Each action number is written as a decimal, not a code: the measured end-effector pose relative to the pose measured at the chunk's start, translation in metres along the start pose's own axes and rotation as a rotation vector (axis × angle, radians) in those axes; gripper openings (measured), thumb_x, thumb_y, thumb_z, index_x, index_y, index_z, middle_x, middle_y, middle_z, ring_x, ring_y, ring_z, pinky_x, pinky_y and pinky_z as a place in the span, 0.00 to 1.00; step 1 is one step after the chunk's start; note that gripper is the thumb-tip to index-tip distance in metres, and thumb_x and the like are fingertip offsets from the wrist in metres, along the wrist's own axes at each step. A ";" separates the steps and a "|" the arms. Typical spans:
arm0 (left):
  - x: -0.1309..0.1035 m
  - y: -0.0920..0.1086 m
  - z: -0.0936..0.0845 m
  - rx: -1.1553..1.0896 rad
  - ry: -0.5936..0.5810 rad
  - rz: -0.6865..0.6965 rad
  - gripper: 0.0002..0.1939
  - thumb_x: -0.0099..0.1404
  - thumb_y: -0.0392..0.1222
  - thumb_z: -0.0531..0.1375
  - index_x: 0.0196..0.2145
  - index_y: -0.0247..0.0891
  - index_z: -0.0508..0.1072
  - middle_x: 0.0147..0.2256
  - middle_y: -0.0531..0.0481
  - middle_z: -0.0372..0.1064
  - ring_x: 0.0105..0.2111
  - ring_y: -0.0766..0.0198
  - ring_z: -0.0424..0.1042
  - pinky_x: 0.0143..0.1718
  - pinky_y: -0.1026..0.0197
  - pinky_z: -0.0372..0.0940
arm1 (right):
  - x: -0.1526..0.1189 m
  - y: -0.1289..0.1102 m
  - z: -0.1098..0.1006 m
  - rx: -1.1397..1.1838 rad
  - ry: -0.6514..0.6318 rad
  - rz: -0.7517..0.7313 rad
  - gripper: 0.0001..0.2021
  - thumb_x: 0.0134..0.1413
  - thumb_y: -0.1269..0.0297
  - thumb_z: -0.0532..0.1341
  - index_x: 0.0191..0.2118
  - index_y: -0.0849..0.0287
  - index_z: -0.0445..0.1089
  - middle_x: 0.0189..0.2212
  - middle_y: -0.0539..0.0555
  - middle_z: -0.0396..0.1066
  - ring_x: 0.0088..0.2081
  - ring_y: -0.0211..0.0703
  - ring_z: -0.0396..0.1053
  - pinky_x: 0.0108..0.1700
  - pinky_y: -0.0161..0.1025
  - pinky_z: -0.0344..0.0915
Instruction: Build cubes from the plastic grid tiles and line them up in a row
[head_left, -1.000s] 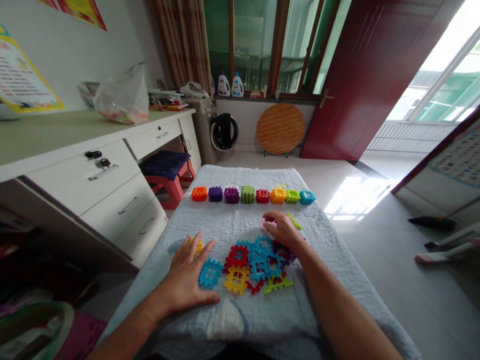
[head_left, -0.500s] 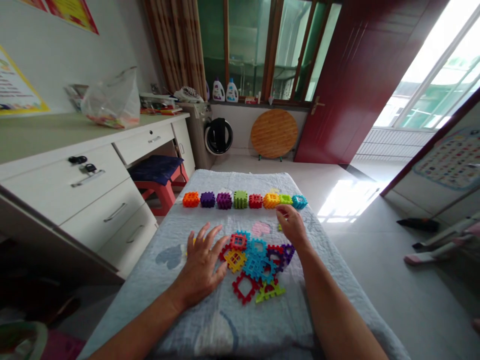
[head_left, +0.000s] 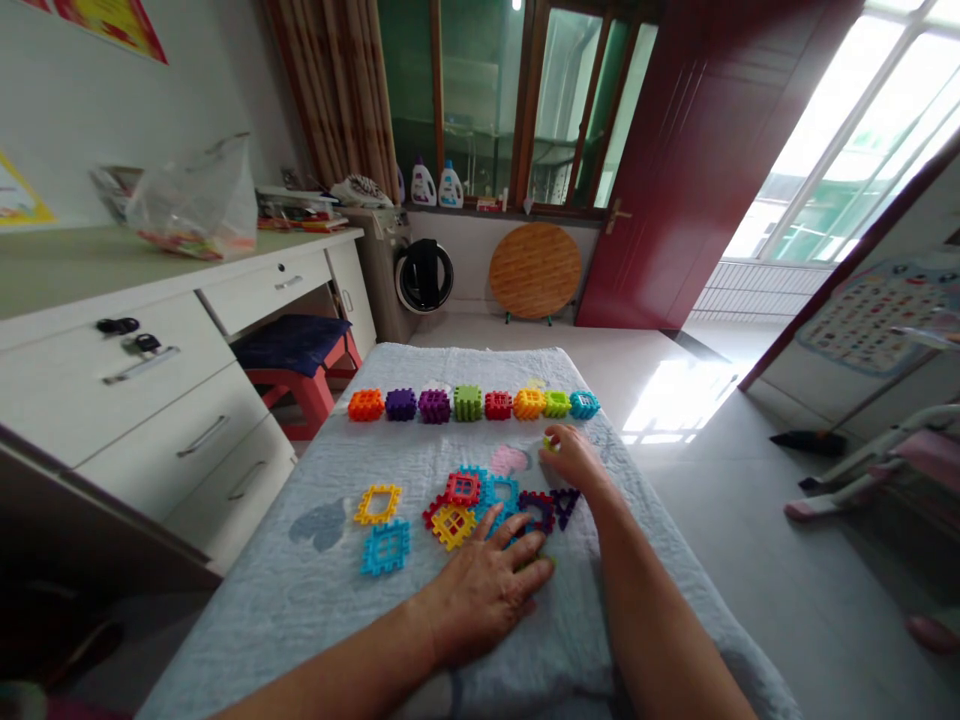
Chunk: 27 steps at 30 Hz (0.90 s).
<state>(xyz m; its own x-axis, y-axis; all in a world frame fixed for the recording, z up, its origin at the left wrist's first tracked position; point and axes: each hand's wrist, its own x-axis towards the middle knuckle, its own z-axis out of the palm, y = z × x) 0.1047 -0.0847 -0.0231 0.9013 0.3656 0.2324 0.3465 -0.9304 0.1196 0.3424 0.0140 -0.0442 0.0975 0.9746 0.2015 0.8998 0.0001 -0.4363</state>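
My left hand (head_left: 487, 585) lies with fingers spread over the near right part of a loose pile of interlocking plastic tiles. A red window tile (head_left: 464, 488), a yellow window tile (head_left: 453, 525) and a dark purple triangular tile (head_left: 564, 507) show around it; those under the palm are hidden. Right of the pile, my right hand (head_left: 576, 462) has its fingertips closed on a small green tile (head_left: 551, 443), mostly covered. To the left lie a yellow square frame tile (head_left: 378, 504) and a blue window tile (head_left: 386, 547), apart from the pile.
Beyond the hands, several coloured stacks run in a row, from an orange stack (head_left: 366, 405) to a blue stack (head_left: 584, 404). They stand on a cloth-covered table (head_left: 300, 610). A red stool (head_left: 300, 360) and white desk (head_left: 172, 400) are at the left.
My left hand has moved right, from the pile's left side onto its near right part, uncovering the yellow frame and blue window tiles. My right hand has drawn back from the row to the green tile.
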 end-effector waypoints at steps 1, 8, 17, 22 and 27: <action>0.000 -0.003 0.003 0.019 0.015 -0.017 0.17 0.70 0.46 0.50 0.55 0.48 0.65 0.56 0.51 0.64 0.61 0.54 0.54 0.62 0.42 0.43 | -0.001 -0.004 0.000 0.013 -0.017 -0.028 0.15 0.47 0.65 0.61 0.44 0.60 0.71 0.35 0.55 0.71 0.36 0.43 0.67 0.42 0.38 0.60; -0.002 -0.022 0.003 0.115 0.019 -0.195 0.21 0.68 0.38 0.50 0.58 0.47 0.62 0.58 0.48 0.61 0.60 0.52 0.53 0.61 0.38 0.42 | -0.005 -0.029 -0.001 0.216 -0.056 -0.205 0.18 0.44 0.76 0.57 0.44 0.61 0.70 0.34 0.53 0.72 0.34 0.40 0.67 0.39 0.35 0.61; -0.012 -0.044 -0.041 -0.115 0.056 -0.265 0.29 0.55 0.43 0.61 0.56 0.45 0.64 0.58 0.45 0.61 0.60 0.48 0.55 0.62 0.38 0.43 | -0.008 -0.027 -0.001 0.113 -0.067 -0.218 0.12 0.49 0.66 0.60 0.42 0.61 0.71 0.32 0.53 0.71 0.34 0.41 0.66 0.40 0.37 0.61; -0.012 -0.096 -0.043 -0.130 0.097 -0.507 0.26 0.55 0.40 0.61 0.52 0.36 0.68 0.53 0.38 0.66 0.54 0.47 0.64 0.57 0.46 0.57 | -0.011 -0.037 -0.005 0.205 -0.113 -0.231 0.14 0.48 0.70 0.59 0.43 0.60 0.71 0.33 0.53 0.73 0.33 0.40 0.67 0.39 0.36 0.62; -0.014 -0.112 -0.035 -0.248 0.070 -0.577 0.30 0.53 0.39 0.62 0.54 0.33 0.67 0.51 0.38 0.66 0.52 0.50 0.67 0.55 0.52 0.60 | -0.008 -0.037 -0.004 0.329 -0.037 -0.181 0.14 0.48 0.71 0.56 0.42 0.61 0.72 0.29 0.51 0.73 0.30 0.38 0.68 0.37 0.35 0.62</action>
<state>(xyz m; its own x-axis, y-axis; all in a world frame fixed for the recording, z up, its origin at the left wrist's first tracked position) 0.0446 0.0156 -0.0062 0.5654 0.8153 0.1249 0.6937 -0.5520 0.4628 0.3102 0.0055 -0.0267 -0.0715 0.9596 0.2723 0.7160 0.2394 -0.6557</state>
